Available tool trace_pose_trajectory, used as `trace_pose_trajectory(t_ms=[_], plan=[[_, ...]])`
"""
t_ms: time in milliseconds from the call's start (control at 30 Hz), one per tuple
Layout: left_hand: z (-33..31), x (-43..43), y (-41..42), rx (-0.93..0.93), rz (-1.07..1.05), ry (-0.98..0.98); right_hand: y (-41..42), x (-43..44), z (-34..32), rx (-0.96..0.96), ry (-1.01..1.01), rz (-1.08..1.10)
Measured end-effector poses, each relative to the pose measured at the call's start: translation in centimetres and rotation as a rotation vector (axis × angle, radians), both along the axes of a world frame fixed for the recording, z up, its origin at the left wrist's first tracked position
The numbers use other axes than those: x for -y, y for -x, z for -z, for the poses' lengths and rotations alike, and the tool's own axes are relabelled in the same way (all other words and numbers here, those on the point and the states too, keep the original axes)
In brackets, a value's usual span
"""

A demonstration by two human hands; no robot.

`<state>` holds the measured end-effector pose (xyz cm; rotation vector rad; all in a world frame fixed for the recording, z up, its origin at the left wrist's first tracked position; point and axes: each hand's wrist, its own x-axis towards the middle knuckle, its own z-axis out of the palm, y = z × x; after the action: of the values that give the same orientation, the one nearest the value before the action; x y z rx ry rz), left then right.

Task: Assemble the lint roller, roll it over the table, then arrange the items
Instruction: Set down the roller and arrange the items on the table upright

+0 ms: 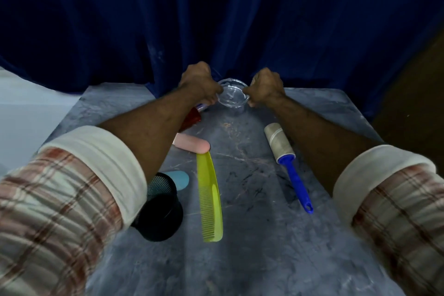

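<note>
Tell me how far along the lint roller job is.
Done, by the look of it: the lint roller lies assembled on the table, roll on its blue handle; whether it was rolled cannot be told. In hand: the left hand and right hand grip a clear glass dish by its sides at the far edge. Left: arranging the comb, the black mesh cup and the rest.

We have a single wide-angle view from the head, looking forward and steeply down along both outstretched forearms onto the grey marbled counter (252,199). It sits close above the near edge; a dark blue curtain (216,19) fills the far half.
</note>
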<state>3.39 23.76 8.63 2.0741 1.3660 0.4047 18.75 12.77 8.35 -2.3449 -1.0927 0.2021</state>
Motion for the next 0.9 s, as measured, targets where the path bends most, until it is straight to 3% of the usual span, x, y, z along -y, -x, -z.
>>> trace_pose_trajectory(t_ms=[633,900], plan=[[-5.2,0.9,11.8,0.172,-0.156,-0.126,10.3,-0.8,-7.6,0.051,-0.099,-0.094],[-5.8,0.9,20.2,0.169,-0.24,-0.187,17.1,-3.5,-7.8,-0.1,-0.126,-0.183]])
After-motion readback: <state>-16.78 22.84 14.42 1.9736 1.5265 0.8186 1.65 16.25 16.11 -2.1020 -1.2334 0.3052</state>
